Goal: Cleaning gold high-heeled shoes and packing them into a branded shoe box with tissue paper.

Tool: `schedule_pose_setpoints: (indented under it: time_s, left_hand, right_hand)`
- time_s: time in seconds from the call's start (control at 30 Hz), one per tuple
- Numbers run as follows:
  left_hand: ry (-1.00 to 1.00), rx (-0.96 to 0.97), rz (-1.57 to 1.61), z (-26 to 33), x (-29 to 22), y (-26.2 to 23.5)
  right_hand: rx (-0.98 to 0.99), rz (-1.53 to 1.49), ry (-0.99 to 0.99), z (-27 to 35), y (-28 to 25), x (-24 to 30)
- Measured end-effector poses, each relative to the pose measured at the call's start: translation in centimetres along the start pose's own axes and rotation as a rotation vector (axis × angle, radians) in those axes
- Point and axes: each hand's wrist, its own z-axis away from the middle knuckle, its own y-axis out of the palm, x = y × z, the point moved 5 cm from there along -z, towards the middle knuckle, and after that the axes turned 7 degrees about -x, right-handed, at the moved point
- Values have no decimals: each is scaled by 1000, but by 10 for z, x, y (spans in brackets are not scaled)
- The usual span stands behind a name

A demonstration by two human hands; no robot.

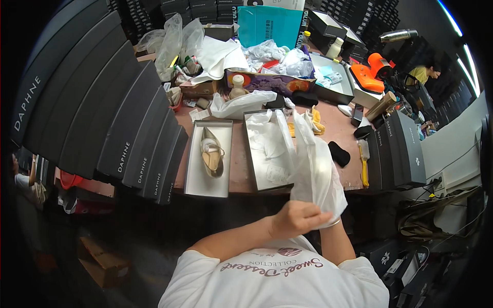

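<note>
A thin white bag (321, 179) stands up in front of me at the table's front edge. My left hand (300, 218) has its fingers closed at the bag's lower rim. My right forearm (336, 244), with a bracelet at the wrist, reaches up into the bag. The white material covers my right hand, so its fingers do not show. A paler rounded patch shows through the bag, too veiled to name. Left of the bag lies an open shoe box (249, 154) with white tissue paper (269, 136) in it. Another open box (192, 179) holds a gold pointed flat shoe (211, 154).
Stacked dark shoe boxes (77, 102) rise at the left, and more boxes (403, 149) stand at the right. A yellow-handled brush (364, 164) and black pads (339, 154) lie on the table. Behind are a purple carton (267, 83), a bottle (238, 87) and an orange tool (367, 79).
</note>
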Motion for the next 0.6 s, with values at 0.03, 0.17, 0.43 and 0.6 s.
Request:
schedule_pose_setpoints:
  time_s: [0.03, 0.17, 0.43, 0.6]
  left_hand:
    - [37, 5, -6, 0, -10, 7]
    - [12, 183, -37, 20, -14, 13]
    - [-1349, -688, 754, 86, 65, -47]
    - [-1380, -1077, 581, 94, 84, -99]
  right_hand:
    - [22, 82, -35, 0, 4, 1]
    - [10, 348, -146, -11, 7, -16]
    - [225, 675, -320, -7, 38, -46]
    - [484, 928, -560, 21, 129, 26]
